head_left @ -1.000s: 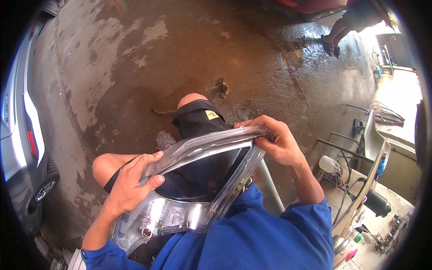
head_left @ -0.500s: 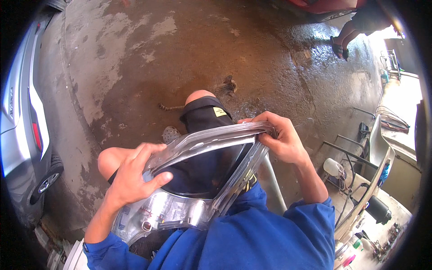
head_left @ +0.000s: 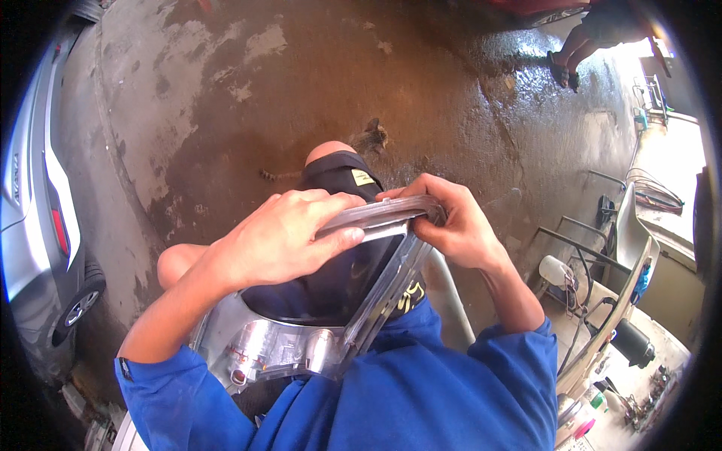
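A clear and silver plastic car lamp housing (head_left: 289, 347) with a large window-like opening lies tilted across my lap. Two shiny bulb reflectors show in its lower part, close to my body. My left hand (head_left: 282, 231) grips the far rim around its middle, fingers over the top and thumb toward me. At the far right corner, my right hand (head_left: 455, 225) pinches the same rim between thumb and fingers. A greyish, layered edge (head_left: 380, 213) of the rim runs between the two hands. My left palm and fingers cover the rim's left part.
A silver car (head_left: 53, 218) stands at the left. A tabby cat (head_left: 370, 140) lies on the wet concrete floor beyond my knee. At the right are a metal frame (head_left: 583, 252), a white container (head_left: 555, 269) and a black cylinder (head_left: 633, 343). Another person's legs (head_left: 575, 49) stand far right.
My left hand has slid right along the far rim, from its left corner toward my right hand. The right hand keeps its hold on the corner.
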The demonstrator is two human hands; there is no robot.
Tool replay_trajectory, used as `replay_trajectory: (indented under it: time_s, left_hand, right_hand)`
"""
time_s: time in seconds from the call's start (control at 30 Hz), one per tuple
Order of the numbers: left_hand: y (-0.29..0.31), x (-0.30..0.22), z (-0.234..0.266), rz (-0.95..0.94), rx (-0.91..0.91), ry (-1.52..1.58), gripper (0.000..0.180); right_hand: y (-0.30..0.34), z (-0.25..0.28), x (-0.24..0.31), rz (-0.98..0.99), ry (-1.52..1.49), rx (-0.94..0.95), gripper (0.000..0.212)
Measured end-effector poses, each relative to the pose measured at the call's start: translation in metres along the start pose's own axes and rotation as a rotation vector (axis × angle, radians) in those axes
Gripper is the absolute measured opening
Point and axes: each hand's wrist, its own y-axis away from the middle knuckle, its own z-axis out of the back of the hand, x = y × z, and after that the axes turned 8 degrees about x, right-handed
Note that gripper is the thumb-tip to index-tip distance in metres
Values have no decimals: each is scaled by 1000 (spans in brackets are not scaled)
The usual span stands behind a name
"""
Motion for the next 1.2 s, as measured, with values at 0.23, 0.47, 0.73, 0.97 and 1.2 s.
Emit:
replay_trajectory:
  time_s: [0.23,0.47,0.73,0.97,1.2]
  left_hand:
    - [-3,0,0,46,-35,123,40]
    - [-6,17,-1,81,-48,79,39]
    - [16,-3,0,-36,-228,-69,63]
    - [33,-49,-22,-117,-524,-688,81]
    - [45,-61,-19,-182,-661,-688,89]
  right_hand:
    - [-4,-2,-8,-71,-71,-31,27]
    - [-11,-1,-4,-32,108,-62,39]
    - [-5,2,14,93,-133,15,57]
    - [11,-4,30,219,-284,56,64]
    - [11,-30,43,365,-303,10,67]
